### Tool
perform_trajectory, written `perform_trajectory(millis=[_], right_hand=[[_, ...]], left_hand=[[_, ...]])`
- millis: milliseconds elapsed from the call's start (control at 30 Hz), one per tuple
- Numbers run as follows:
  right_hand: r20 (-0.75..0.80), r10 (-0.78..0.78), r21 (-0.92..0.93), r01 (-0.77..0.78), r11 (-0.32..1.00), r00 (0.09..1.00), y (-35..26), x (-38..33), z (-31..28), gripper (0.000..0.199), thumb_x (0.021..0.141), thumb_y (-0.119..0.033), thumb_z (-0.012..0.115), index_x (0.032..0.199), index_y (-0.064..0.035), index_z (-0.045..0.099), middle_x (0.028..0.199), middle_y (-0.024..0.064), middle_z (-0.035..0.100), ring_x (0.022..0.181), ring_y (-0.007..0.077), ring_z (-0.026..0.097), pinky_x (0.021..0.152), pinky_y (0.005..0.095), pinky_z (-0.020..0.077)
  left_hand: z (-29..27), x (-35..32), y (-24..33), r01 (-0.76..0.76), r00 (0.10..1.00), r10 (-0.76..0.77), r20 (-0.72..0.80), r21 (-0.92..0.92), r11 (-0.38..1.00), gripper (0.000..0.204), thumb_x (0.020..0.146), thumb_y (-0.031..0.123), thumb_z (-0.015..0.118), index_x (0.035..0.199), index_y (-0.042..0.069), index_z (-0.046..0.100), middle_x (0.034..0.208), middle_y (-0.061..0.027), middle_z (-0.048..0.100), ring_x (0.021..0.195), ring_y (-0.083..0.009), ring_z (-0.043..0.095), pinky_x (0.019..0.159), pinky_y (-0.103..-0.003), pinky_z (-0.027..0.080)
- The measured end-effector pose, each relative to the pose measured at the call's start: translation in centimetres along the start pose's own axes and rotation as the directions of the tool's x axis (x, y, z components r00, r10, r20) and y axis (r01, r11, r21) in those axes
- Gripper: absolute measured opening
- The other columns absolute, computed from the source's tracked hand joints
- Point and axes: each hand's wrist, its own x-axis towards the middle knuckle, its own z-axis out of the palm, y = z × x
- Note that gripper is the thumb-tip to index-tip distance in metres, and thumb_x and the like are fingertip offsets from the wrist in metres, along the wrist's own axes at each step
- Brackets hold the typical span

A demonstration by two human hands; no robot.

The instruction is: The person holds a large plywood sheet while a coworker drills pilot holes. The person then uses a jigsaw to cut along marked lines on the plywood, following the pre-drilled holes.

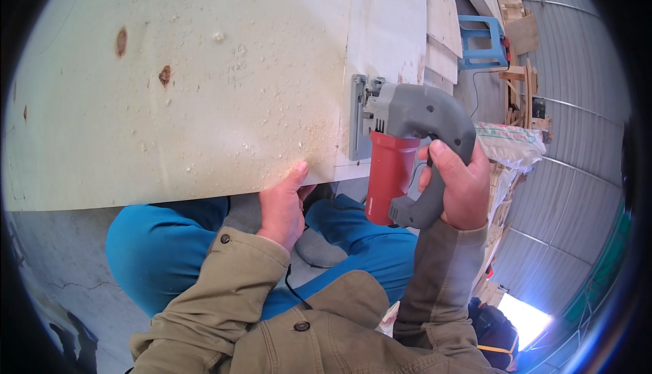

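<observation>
Plywood sheet (190, 82) fills most of the upper left of the view: pale, a few dark knots, sawdust scattered over the face, thickest toward its near right corner. Near edge runs just above the knees. A second pale panel strip (390, 28) lies just beside it on the right, more boards stacked behind.

Concrete floor (61, 272) below, cracked. Corrugated metal wall (577, 191) curves down the right side. Blue stool (483, 41) stands well back at top right; a white woven sack (513, 143) lies near the wall, behind the saw.

Person wears blue trousers (156, 252) and a tan jacket (299, 326), knees spread under the sheet edge.

Jigsaw (401, 150): grey body, red motor housing, grey loop handle. Its metal base plate (358, 117) stands against the right edge of the sheet, at the seam with the strip. Tool is tilted, handle toward the person. Blade not visible.

Right hand (456, 187) is wrapped closed around the jigsaw handle, thumb over the top, fingers around the far side.

Left hand (284, 204) clamps the near edge of the sheet: thumb on top in the sawdust, fingers under and hidden. Just left of the jigsaw, not touching it.
</observation>
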Motion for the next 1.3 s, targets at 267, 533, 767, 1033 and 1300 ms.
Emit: perform_trajectory(millis=[267, 533, 767, 1033, 1300], right_hand=[[0.011, 0.009, 0.05, -0.009, 0.999, 1.0, 0.0, -0.1, 0.0, 0.026, 0.093, -0.014, 0.073, 0.11, 0.0024, 0.063, 0.091, 0.0087, 0.069, 0.061, 0.0144, 0.062, 0.054, 0.0282, 0.0495], [0.034, 0.012, 0.042, -0.013, 0.999, 0.999, 0.4, -1.0, -0.3, 0.025, 0.092, -0.011, 0.074, 0.109, 0.0027, 0.063, 0.089, 0.0077, 0.069, 0.061, 0.0139, 0.061, 0.054, 0.0292, 0.0507], [0.02, 0.02, 0.055, -0.021, 0.998, 1.0, 0.9, -2.4, -0.4, 0.025, 0.091, -0.011, 0.073, 0.108, 0.003, 0.062, 0.085, 0.0077, 0.067, 0.062, 0.0142, 0.062, 0.055, 0.0298, 0.0506], [0.026, 0.046, 0.044, -0.047, 0.998, 0.999, 1.9, -5.0, -0.7, 0.026, 0.091, -0.011, 0.072, 0.109, 0.0034, 0.061, 0.086, 0.0076, 0.066, 0.064, 0.0142, 0.063, 0.058, 0.0299, 0.0505], [0.037, 0.081, 0.058, -0.083, 0.995, 0.996, 2.8, -6.6, -1.0, 0.032, 0.091, -0.009, 0.072, 0.117, 0.0028, 0.058, 0.09, 0.008, 0.067, 0.065, 0.0139, 0.063, 0.06, 0.0295, 0.0511]], left_hand=[[0.2, 0.2, -0.1, -0.027, 0.999, 0.027, -0.017, 0.002, 1.0, 0.038, 0.098, 0.01, 0.068, 0.134, 0.009, 0.056, 0.125, -0.0082, 0.066, 0.11, -0.0202, 0.067, 0.091, -0.036, 0.058], [0.3, 0.1, 0.0, -0.034, 0.999, 0.034, -0.007, -0.006, 0.999, 0.039, 0.098, 0.01, 0.068, 0.135, 0.01, 0.055, 0.126, -0.0081, 0.064, 0.112, -0.0201, 0.065, 0.093, -0.037, 0.057], [0.0, 0.5, -0.1, -0.012, 1.0, 0.013, 0.013, -0.036, 0.999, 0.043, 0.096, 0.008, 0.07, 0.136, 0.01, 0.054, 0.127, -0.0082, 0.064, 0.112, -0.0206, 0.065, 0.094, -0.038, 0.057], [0.2, 0.4, -0.1, -0.016, 1.0, 0.016, -0.006, -0.036, 0.999, 0.028, 0.099, 0.01, 0.065, 0.126, 0.006, 0.061, 0.118, -0.0093, 0.069, 0.103, -0.0201, 0.07, 0.086, -0.034, 0.061], [0.4, 0.2, 0.1, -0.018, 0.999, 0.016, -0.029, -0.043, 0.999, 0.03, 0.098, 0.01, 0.067, 0.127, 0.006, 0.06, 0.118, -0.0092, 0.068, 0.103, -0.0212, 0.07, 0.086, -0.034, 0.062]])
